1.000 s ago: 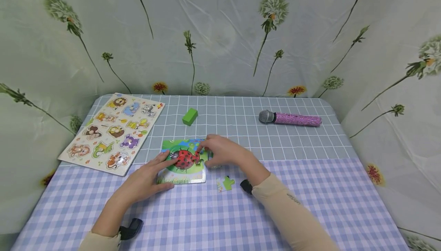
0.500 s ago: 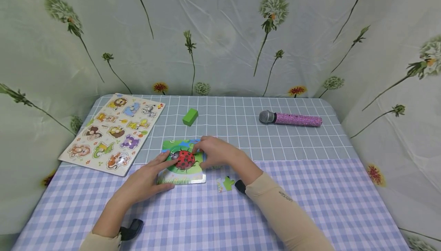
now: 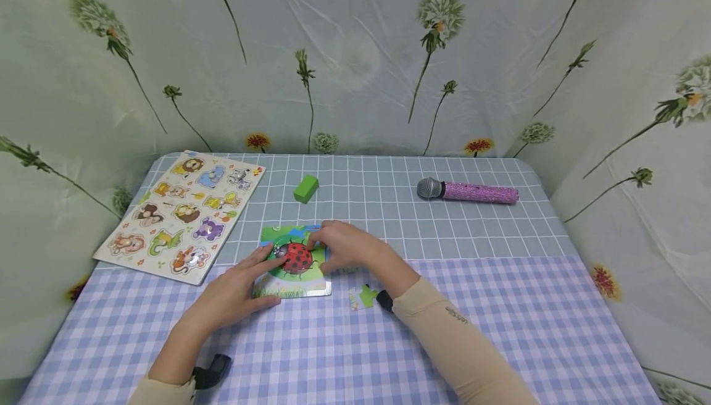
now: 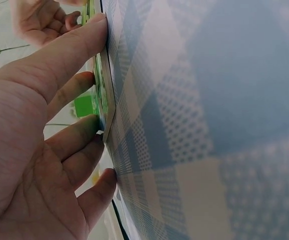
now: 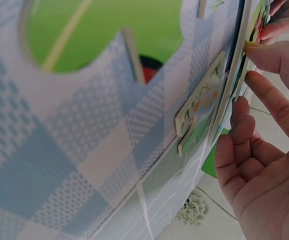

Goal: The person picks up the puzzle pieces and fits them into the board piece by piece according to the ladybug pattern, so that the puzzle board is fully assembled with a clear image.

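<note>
A ladybug jigsaw puzzle [image 3: 294,284] lies flat in front of me in the head view. My left hand [image 3: 236,288] rests on its left side, fingers extended over the picture and thumb at the near edge. On the right side of the puzzle is my right hand [image 3: 350,246], its bent index finger and thumb spanning a puzzle piece [image 3: 318,261] at the ladybug's rear. In the right wrist view that thumb and index finger touch the puzzle's top, the other fingers curled. A loose green puzzle piece [image 3: 363,297] lies right of the puzzle; another loose piece [image 5: 202,100] lies partly beneath my right hand.
An animal peg puzzle board [image 3: 183,213] lies at the left. Behind the jigsaw sits a green block [image 3: 306,189]. A microphone with a glittery pink handle [image 3: 469,191] lies at the back right. A checked cloth [image 3: 444,331] covers the table's near part.
My right hand has moved slightly left with the red puzzle piece, which now sits in the ladybug picture where a gap showed earlier. My left hand has stayed in place.
</note>
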`<state>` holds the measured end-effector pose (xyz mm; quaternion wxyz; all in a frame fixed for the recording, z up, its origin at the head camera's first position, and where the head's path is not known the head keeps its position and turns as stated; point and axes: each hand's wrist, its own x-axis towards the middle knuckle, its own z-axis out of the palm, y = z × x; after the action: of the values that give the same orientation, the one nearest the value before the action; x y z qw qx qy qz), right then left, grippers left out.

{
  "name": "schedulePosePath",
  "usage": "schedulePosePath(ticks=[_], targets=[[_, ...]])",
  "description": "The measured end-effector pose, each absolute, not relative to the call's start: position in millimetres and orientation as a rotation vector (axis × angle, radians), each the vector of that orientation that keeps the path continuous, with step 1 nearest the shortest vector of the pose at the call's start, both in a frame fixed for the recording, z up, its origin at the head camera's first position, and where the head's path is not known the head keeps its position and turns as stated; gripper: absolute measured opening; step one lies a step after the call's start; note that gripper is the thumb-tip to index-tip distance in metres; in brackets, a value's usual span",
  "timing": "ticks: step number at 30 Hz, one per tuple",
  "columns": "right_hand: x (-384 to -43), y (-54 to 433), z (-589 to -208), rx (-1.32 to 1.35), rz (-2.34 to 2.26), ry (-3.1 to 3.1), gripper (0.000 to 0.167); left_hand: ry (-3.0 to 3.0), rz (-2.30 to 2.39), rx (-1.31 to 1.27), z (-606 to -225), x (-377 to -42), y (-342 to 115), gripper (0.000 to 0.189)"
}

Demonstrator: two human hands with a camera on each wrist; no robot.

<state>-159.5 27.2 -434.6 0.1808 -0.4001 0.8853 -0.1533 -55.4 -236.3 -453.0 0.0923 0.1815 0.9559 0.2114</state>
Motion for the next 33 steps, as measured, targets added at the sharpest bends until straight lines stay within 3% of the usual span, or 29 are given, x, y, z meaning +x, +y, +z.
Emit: schedulePosePath(ticks=[33], targets=[[-156.0, 26.3, -433.1, -1.090, -0.440, 2.509, 0.035, 2.841, 0.632, 0.532, -453.8, -53.8, -235.4, 0.075]])
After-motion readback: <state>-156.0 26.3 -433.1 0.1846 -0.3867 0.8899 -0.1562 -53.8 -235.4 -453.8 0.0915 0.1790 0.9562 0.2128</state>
